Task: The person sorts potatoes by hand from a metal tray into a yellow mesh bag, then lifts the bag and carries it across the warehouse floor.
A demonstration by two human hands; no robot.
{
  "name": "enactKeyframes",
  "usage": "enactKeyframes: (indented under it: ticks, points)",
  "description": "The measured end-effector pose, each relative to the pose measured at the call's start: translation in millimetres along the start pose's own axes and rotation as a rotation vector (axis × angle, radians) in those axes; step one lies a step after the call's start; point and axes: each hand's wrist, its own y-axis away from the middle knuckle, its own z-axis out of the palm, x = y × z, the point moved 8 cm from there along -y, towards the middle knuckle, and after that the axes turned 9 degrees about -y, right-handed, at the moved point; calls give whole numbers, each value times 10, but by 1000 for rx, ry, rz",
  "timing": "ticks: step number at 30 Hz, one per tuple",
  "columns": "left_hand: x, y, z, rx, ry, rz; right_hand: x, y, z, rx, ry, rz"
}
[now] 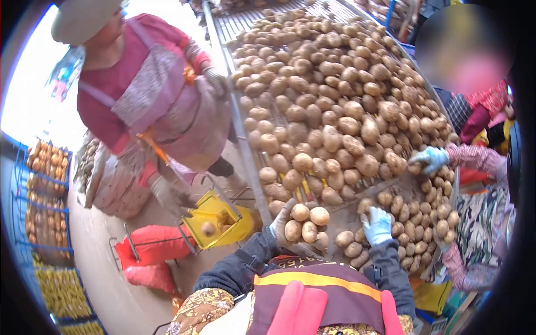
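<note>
My left hand [280,224], in a grey glove, cradles several potatoes [310,231] in a cluster in front of my apron. To its right, my right hand [378,226], in a light blue glove, has its fingers closed around a potato [366,206] at the near edge of the sorting table. Loose potatoes [345,239] lie between my hands, and more are heaped right of my right hand. A large pile of brown potatoes [331,138] covers the slatted conveyor [222,26] ahead.
At left stands a co-worker [162,95] in an apron and gloves, above a yellow chute [240,222] holding potatoes and a red sack [153,245]. Co-workers' gloved hands [431,159] reach in from the right. A metal rail [243,134] edges the conveyor. Blue racks [42,192] stand far left.
</note>
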Motion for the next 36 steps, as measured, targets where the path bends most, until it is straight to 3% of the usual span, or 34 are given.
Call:
enactKeyframes:
  ticks: [1, 2, 4, 8, 12, 15, 16, 18, 22, 23, 27, 29, 31, 34, 36]
  points:
    - [70, 51, 45, -100, 21, 72, 0, 51, -14, 33, 42, -49]
    - [138, 94, 12, -134, 45, 82, -131, 72, -133, 143, -56, -123]
    - [351, 253, 234, -263, 74, 141, -401, 65, -164, 156, -242, -188]
    - [733, 674, 182, -293, -162, 418, -491, 122, 395, -46, 18, -269]
    - [826, 1414, 202, -381, -76, 747, -372, 172, 514, 63, 80, -320]
    - [537, 1977, -561, -74, 173, 838, -420, 170, 483, 46, 76, -322]
    - [371, 2177, -831, 146, 253, 896, -413, 172, 493, 33, 71, -325]
    - [93, 2570, -1070, 271, 274, 987, -420, 180, 497, 51, 98, -347]
    - [-187, 3770, -1639, 467, 333, 1433, -450, 183, 488, 13, 90, -338]
    - [-114, 4196, -1752, 496, 300, 1545, -448, 177, 492, -6, 94, -338]
    - [498, 6141, -1557, 946, 182, 1905, -360, 170, 549, -59, 113, -373]
    - [713, 6688, -1626, 1261, 98, 1925, -399, 176, 546, -96, 121, -377]
    - [869, 6636, -1610, 1398, 131, 1729, -377, 179, 557, -84, 130, -379]
    - [1256, 5945, -1786, 1321, -172, 1558, -386, 220, 567, -58, 133, -356]
    - [1398, 5178, -1955, 1408, -254, 1318, -390, 220, 540, -40, 139, -338]
